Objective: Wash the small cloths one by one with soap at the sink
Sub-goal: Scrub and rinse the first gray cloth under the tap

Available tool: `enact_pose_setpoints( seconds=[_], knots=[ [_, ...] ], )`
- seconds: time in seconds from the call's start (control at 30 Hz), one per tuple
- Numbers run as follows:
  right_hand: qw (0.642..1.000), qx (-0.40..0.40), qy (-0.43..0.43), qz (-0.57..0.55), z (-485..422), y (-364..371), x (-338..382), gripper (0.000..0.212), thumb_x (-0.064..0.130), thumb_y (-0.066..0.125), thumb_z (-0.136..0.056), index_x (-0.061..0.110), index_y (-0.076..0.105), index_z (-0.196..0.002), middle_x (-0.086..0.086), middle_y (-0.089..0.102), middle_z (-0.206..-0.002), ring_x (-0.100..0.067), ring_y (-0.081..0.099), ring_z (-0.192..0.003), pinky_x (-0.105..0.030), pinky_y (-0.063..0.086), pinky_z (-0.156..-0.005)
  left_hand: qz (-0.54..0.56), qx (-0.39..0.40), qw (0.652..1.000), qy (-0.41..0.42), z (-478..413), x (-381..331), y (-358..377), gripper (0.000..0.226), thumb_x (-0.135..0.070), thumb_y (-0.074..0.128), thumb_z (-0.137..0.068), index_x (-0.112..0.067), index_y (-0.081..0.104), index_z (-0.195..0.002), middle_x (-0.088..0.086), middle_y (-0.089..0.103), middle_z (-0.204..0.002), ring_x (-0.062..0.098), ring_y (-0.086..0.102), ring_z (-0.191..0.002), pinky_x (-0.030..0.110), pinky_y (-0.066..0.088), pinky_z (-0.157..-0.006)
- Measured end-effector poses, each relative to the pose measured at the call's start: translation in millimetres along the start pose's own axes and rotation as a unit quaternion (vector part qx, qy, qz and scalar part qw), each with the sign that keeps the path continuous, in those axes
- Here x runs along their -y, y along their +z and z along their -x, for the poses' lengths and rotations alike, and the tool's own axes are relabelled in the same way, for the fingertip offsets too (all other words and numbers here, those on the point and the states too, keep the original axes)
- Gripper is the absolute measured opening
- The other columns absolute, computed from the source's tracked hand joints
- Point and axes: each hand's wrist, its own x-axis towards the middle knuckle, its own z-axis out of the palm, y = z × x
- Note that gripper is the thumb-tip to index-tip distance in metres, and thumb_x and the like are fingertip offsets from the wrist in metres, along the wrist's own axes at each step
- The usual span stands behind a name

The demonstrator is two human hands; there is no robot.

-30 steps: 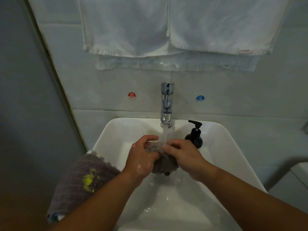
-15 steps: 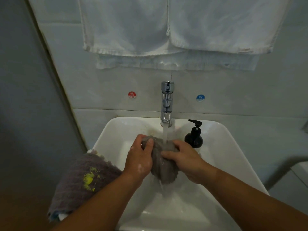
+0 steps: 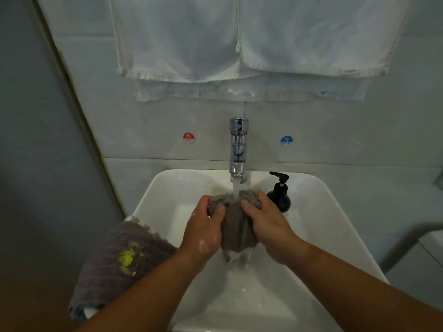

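Hands — left [image 3: 203, 232] and right [image 3: 268, 226] grip grey cloth [image 3: 236, 227] | under tap [image 3: 238, 149] (running)

i see a pale tiled wall [image 3: 335, 128] ahead in dim light, with white towels [image 3: 182, 39] hanging across its top. a red hot sticker [image 3: 188, 138] and a blue cold sticker [image 3: 286, 141] sit lower on the tiles. a plain grey wall [image 3: 36, 140] runs down my left.
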Motion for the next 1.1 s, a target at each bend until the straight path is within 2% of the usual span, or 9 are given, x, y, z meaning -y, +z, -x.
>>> enact_pose_setpoints(
  seconds=[0.13, 0.27, 0.43, 0.53, 0.67, 0.77, 0.87, 1.0, 1.1],
  knots=[
    [0.999, -0.037, -0.021, 0.028, 0.8, -0.3, 0.7, 0.004, 0.035, 0.055, -0.102, 0.038, 0.056, -0.102, 0.007, 0.064, -0.107, -0.010, 0.062, -0.097, -0.031, 0.055, -0.086, -0.078, -0.061, 0.994, 0.055, -1.2, -3.6, 0.9, 0.011, -0.032, 0.045, -0.107, -0.028, 0.054, -0.113, -0.009, 0.063, -0.099, 0.014, 0.061, -0.094, 0.038, 0.053, -0.088],
    [0.997, -0.070, -0.030, -0.004, 2.0, 2.4, 3.5, 0.006, 0.035, 0.055, -0.103, 0.037, 0.056, -0.097, 0.008, 0.062, -0.101, -0.007, 0.060, -0.091, -0.026, 0.052, -0.074, -0.052, -0.031, 0.998, 0.026, -3.9, -3.8, 4.6, 0.018, -0.037, 0.042, -0.108, -0.031, 0.055, -0.117, -0.005, 0.065, -0.108, 0.018, 0.063, -0.102, 0.041, 0.054, -0.095],
    [0.995, -0.084, 0.023, -0.057, 0.7, 4.8, 8.3, 0.020, 0.039, 0.047, -0.106, 0.029, 0.058, -0.119, 0.001, 0.064, -0.110, -0.018, 0.063, -0.100, -0.038, 0.056, -0.087, 0.099, 0.063, 0.991, -0.065, 4.4, -9.7, 15.1, 0.022, -0.036, 0.040, -0.109, -0.048, 0.057, -0.114, -0.004, 0.066, -0.119, 0.020, 0.066, -0.110, 0.048, 0.059, -0.094],
    [0.998, -0.059, 0.015, -0.030, 3.0, 10.9, 5.7, 0.015, 0.041, 0.042, -0.107, 0.039, 0.056, -0.111, 0.003, 0.064, -0.114, -0.013, 0.062, -0.101, -0.038, 0.055, -0.091, 0.073, 0.039, 0.996, -0.040, 5.8, -9.4, 23.7, 0.020, -0.039, 0.040, -0.108, -0.043, 0.057, -0.118, -0.001, 0.067, -0.115, 0.018, 0.068, -0.104, 0.044, 0.062, -0.087],
    [0.999, -0.013, 0.019, 0.035, 9.3, 16.1, 0.2, 0.014, 0.048, 0.035, -0.107, 0.045, 0.048, -0.113, 0.015, 0.058, -0.106, -0.014, 0.061, -0.102, -0.043, 0.061, -0.084, 0.028, -0.013, 0.999, -0.028, 6.1, -8.8, 27.7, 0.028, -0.050, 0.036, -0.106, -0.036, 0.060, -0.105, -0.001, 0.068, -0.105, 0.018, 0.067, -0.098, 0.046, 0.060, -0.088],
    [0.997, -0.042, -0.005, 0.069, 10.7, 20.0, -2.3, 0.014, 0.047, 0.038, -0.106, 0.042, 0.051, -0.107, 0.013, 0.062, -0.106, -0.013, 0.063, -0.103, -0.046, 0.057, -0.095, 0.014, -0.027, 0.999, -0.040, 6.4, -6.7, 26.3, 0.024, -0.039, 0.040, -0.108, -0.030, 0.062, -0.105, 0.000, 0.068, -0.105, 0.018, 0.067, -0.096, 0.045, 0.060, -0.089],
    [0.996, -0.085, 0.006, 0.032, 7.3, 21.8, 4.4, 0.023, 0.048, 0.046, -0.103, 0.031, 0.061, -0.096, 0.004, 0.068, -0.097, -0.017, 0.068, -0.093, -0.047, 0.059, -0.090, 0.036, -0.032, 0.997, -0.056, 5.5, -4.5, 22.9, 0.014, -0.024, 0.046, -0.107, -0.031, 0.054, -0.117, 0.001, 0.064, -0.112, 0.020, 0.067, -0.098, 0.043, 0.062, -0.086],
    [0.996, -0.089, -0.016, -0.014, 3.4, 18.6, 7.1, 0.009, 0.030, 0.052, -0.104, 0.031, 0.061, -0.106, 0.000, 0.067, -0.104, -0.016, 0.068, -0.096, -0.041, 0.060, -0.088, 0.131, 0.000, 0.984, -0.121, 8.3, -7.2, 19.3, 0.021, -0.031, 0.049, -0.104, -0.021, 0.060, -0.118, 0.010, 0.072, -0.103, 0.029, 0.072, -0.090, 0.041, 0.062, -0.070],
    [0.995, -0.088, 0.009, -0.041, 3.8, 16.4, 7.1, 0.030, 0.014, 0.049, -0.102, 0.033, 0.058, -0.124, 0.001, 0.061, -0.113, -0.014, 0.063, -0.098, -0.033, 0.057, -0.083, 0.169, 0.026, 0.975, -0.144, 12.5, -9.7, 18.8, 0.023, -0.034, 0.042, -0.109, -0.026, 0.062, -0.113, 0.007, 0.074, -0.103, 0.027, 0.074, -0.090, 0.039, 0.064, -0.069]
  ],
)
